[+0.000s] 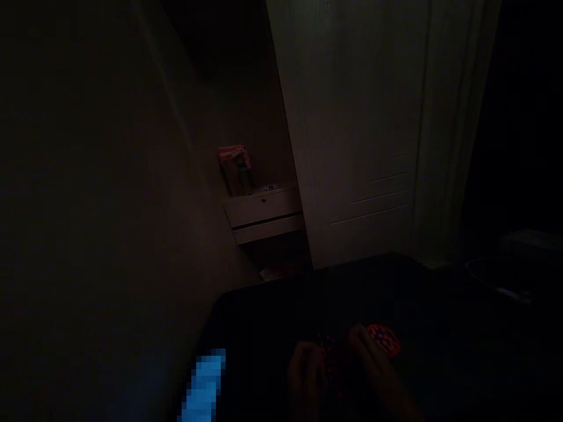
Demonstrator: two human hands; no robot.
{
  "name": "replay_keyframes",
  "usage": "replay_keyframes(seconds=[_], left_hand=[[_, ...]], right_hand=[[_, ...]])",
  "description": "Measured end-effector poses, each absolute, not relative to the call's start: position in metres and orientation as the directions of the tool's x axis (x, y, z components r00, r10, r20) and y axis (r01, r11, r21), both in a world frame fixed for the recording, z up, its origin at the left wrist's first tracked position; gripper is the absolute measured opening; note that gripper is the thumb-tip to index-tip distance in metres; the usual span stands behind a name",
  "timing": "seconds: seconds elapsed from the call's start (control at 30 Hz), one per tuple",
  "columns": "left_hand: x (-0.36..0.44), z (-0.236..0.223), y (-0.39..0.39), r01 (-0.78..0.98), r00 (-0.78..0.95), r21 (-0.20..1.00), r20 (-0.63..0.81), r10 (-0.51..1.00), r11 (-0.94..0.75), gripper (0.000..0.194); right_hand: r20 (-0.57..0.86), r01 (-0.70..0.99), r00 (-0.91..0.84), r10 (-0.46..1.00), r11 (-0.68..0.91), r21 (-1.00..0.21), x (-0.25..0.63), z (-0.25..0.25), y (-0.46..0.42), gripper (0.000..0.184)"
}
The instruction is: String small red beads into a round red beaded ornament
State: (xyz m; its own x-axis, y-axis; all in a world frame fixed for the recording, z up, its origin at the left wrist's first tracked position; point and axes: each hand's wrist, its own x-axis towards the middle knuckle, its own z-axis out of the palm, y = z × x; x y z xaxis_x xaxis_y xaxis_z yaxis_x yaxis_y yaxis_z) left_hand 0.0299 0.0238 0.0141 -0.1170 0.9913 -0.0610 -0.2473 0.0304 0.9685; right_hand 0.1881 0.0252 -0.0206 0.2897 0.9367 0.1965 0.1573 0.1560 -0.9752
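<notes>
Red-speckled material [335,360] is flanked by partly curled left hand [305,366] and right hand [370,351]; grip cannot be determined. Red-patterned disc [385,340] is located inside the dark surface's [352,299] far edge.

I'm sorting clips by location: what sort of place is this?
Probably a dim room in a home, perhaps a bedroom: a tall pale door-like panel, drawers in a recess and a broad dark surface in front.

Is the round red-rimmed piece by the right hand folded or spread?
Spread, it appears: the red-rimmed piece shows a broad oval beside the right hand, its patterned middle visible.
</notes>
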Motion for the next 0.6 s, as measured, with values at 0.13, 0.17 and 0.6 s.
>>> replay_keyframes(seconds=[0.13,0.17,0.6], left_hand=[[0.028,0.009,0.026,-0.233,-0.151,0.972,-0.046,0.988,0.01,0.049],[0.028,0.008,0.027,-0.233,-0.156,0.972,-0.046,0.987,0.008,0.049],[0.03,0.007,0.029,-0.282,-0.135,0.959,-0.07,0.988,0.029,0.053]], right_hand=[[0.218,0.157,0.292,0.931,0.178,-0.971,0.186,-0.013,0.025,0.038],[0.207,0.152,0.274,0.939,0.171,-0.974,0.184,-0.008,0.025,0.037],[0.243,0.147,0.148,0.959,0.222,-0.964,0.179,0.01,0.025,0.025]])
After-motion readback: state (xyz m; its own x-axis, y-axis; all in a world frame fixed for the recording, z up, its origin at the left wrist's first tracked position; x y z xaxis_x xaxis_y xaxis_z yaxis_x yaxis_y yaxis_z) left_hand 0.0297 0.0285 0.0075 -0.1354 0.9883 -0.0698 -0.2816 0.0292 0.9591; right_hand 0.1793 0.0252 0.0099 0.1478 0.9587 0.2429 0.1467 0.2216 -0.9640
